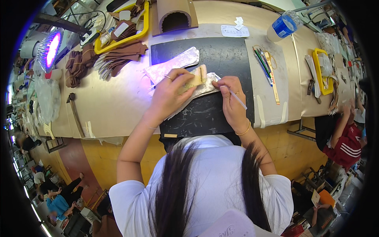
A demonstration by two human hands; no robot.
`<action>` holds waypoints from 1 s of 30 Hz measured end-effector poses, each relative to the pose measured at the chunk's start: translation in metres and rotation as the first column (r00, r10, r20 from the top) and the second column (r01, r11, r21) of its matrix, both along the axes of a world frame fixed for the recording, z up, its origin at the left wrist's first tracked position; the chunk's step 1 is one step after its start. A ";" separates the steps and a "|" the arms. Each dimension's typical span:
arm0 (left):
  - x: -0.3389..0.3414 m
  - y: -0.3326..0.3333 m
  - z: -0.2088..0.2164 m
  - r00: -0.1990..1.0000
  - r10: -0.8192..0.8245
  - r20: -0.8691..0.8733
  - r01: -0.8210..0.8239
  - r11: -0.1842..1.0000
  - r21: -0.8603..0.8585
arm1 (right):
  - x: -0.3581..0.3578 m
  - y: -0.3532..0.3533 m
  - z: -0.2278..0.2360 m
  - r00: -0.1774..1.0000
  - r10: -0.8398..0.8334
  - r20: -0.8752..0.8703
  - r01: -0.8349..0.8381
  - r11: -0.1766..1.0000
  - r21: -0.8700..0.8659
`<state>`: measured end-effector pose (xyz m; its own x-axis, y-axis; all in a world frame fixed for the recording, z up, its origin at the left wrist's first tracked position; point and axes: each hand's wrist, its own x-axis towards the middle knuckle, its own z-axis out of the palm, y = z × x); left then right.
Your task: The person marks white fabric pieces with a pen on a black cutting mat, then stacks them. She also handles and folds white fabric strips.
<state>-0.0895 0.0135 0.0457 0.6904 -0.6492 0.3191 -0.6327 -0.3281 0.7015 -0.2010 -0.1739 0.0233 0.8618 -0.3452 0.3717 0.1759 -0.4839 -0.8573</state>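
Note:
My left hand (pixel 172 91) is closed on a pale yellow block with a dark line near its end (pixel 198 77), perhaps foam or wood. Between the fingers of my right hand (pixel 233 98) is a thin whitish stick (pixel 239 99), its tip by the end of a silvery flat piece (pixel 211 86). That silvery piece lies under both hands, partly hidden by the left one. Beyond it, a second silvery, wider-ended piece (pixel 179 62) rests across the edge of the black mat (pixel 229 51).
Bundles of brown leather strips (pixel 128 55) lie by a yellow tray (pixel 147 21) at the far left. Nearer stands a hammer (pixel 75 114); a lit purple lamp (pixel 51 49) hangs left. Pens (pixel 263 65), a yellow ruler (pixel 272 77) and a bottle (pixel 282 27) are right. Others sit nearby.

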 end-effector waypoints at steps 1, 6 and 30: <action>0.003 0.004 0.005 1.000 0.021 0.004 -0.021 1.000 -0.012 | -0.001 0.000 0.000 1.000 -0.001 0.000 0.001 0.999 -0.037; 0.030 0.038 0.039 0.974 0.169 0.150 -0.194 0.965 0.175 | -0.002 -0.001 0.003 1.000 0.004 -0.004 -0.004 0.996 -0.090; -0.017 -0.005 -0.011 0.993 -0.023 0.116 0.008 0.991 0.133 | -0.012 -0.005 -0.005 0.994 0.053 -0.090 -0.038 0.986 0.165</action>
<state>-0.1063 0.0081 0.0351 0.6428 -0.7015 0.3079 -0.7139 -0.4026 0.5730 -0.2126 -0.1786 0.0188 0.9065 -0.3538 0.2303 0.1094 -0.3301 -0.9376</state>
